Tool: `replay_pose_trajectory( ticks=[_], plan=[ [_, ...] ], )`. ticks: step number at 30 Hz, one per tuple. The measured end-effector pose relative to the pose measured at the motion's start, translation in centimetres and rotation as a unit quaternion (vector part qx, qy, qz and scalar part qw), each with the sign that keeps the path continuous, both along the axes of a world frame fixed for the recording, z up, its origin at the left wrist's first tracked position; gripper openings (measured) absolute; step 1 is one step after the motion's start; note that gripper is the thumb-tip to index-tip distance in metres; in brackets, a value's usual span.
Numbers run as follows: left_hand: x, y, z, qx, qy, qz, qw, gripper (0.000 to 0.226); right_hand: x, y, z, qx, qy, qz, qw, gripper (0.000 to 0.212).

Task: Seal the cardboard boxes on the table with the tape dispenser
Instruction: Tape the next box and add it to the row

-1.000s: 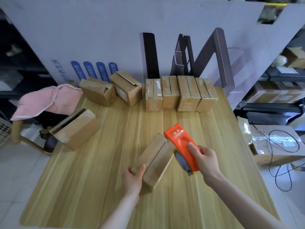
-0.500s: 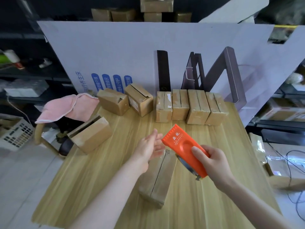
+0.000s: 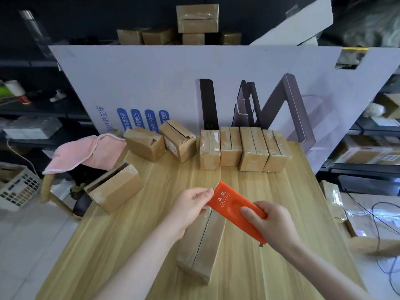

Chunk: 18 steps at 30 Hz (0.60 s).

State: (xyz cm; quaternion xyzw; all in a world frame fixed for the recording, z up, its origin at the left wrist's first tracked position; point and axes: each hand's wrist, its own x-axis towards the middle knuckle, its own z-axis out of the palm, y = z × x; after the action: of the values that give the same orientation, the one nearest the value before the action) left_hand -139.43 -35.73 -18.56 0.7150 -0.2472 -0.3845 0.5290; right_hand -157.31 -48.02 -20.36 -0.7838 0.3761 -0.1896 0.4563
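Lowest in the frame, just under my hands, the box I am working on (image 3: pixel 202 241) lies lengthwise on the counter (image 3: pixel 270 267), its two flaps closed but the centre seam apparently bare of tape, so I judge this one not yet sealed. My right hand (image 3: pixel 273 224) is clenched around the rear of the orange tape dispenser (image 3: pixel 234 207), holding it above the far end of that box, tilted up to the left. My left hand (image 3: pixel 190 205) pinches at the dispenser's front edge, I think catching the tape end, though the tape itself is too faint to make out. At middle left a box (image 3: pixel 114 189) sits with a flap standing up, and further up two more (image 3: pixel 145 144) (image 3: pixel 179 140) look open or loose, so those remain. At the back, centre of the frame, a row of four boxes (image 3: pixel 242 149) stands side by side, touching, with glossy tape showing; I take these as done.
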Motion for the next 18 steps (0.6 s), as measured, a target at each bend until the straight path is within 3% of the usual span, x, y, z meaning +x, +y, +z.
replay_pose_trajectory(
  ticks=[3,5,8,10,18],
  plan=[
    [-0.5,-0.2,-0.4,0.021,-0.015,0.008,1.0,0.018,-0.2,-0.1,0.0,-0.008,0.018,0.01,1.0,0.021],
    [-0.2,-0.5,-0.4,0.02,0.071,0.038,0.997,0.024,-0.4,-0.3,0.3,0.022,-0.005,0.019,1.0,0.014],
    [0.5,-1.2,-0.5,0.035,0.148,0.069,0.986,0.011,-0.6,-0.6,0.7,0.045,-0.021,0.023,0.999,0.01],
    [0.6,-1.6,-0.8,0.05,0.142,0.087,0.985,0.005,-0.4,-0.8,0.8,0.04,-0.014,0.027,0.999,0.01],
    [1.7,-3.3,-2.4,0.056,0.056,0.151,0.985,0.025,1.4,-1.6,0.9,-0.022,0.076,0.05,0.996,0.026]
  ],
)
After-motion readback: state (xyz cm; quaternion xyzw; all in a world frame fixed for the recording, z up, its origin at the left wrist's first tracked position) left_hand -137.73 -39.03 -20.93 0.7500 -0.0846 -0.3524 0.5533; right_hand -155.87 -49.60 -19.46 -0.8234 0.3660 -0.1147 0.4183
